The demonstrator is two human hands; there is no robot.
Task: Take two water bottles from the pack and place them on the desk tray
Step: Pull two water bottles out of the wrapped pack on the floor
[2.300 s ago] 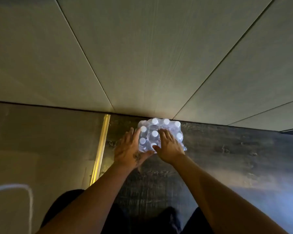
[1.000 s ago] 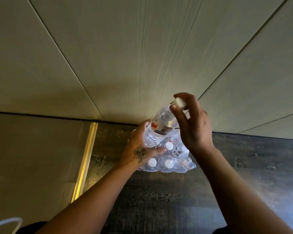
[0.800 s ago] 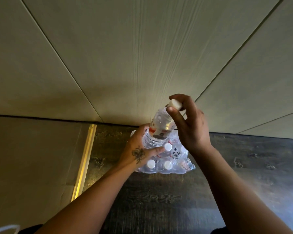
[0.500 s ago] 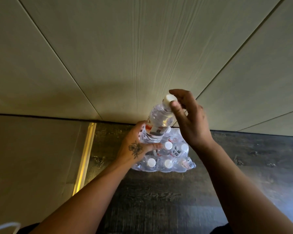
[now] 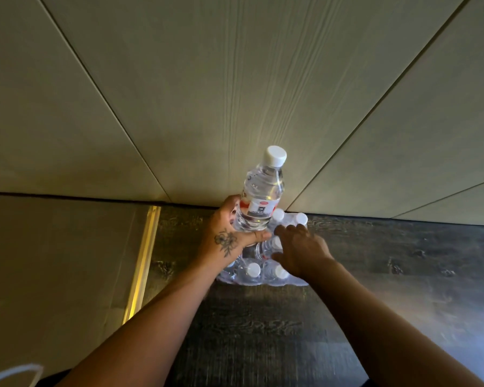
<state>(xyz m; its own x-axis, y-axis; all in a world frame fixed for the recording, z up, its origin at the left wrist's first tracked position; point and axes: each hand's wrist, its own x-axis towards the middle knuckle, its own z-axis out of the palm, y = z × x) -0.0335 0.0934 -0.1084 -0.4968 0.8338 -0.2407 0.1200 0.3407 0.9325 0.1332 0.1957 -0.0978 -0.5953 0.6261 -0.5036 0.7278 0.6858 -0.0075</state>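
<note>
A clear water bottle (image 5: pixel 263 194) with a white cap and a red and white label is held upright above the pack, its lower body gripped by my left hand (image 5: pixel 229 238). The shrink-wrapped pack (image 5: pixel 252 275) of white-capped bottles sits on the dark floor against the wall. My right hand (image 5: pixel 299 251) lies over the pack with its fingers spread, touching the bottle tops and holding nothing. The hand hides part of the pack. No desk tray is in view.
A pale panelled wall (image 5: pixel 235 93) rises right behind the pack. A brass strip (image 5: pixel 143 263) divides the dark wood-grain floor (image 5: pixel 263 331) from a lighter floor on the left. A white cable loop (image 5: pixel 11 372) lies at the bottom left.
My right hand has let go of the bottle's cap and dropped onto the pack. My left hand now holds the lifted bottle alone, and it stands more upright.
</note>
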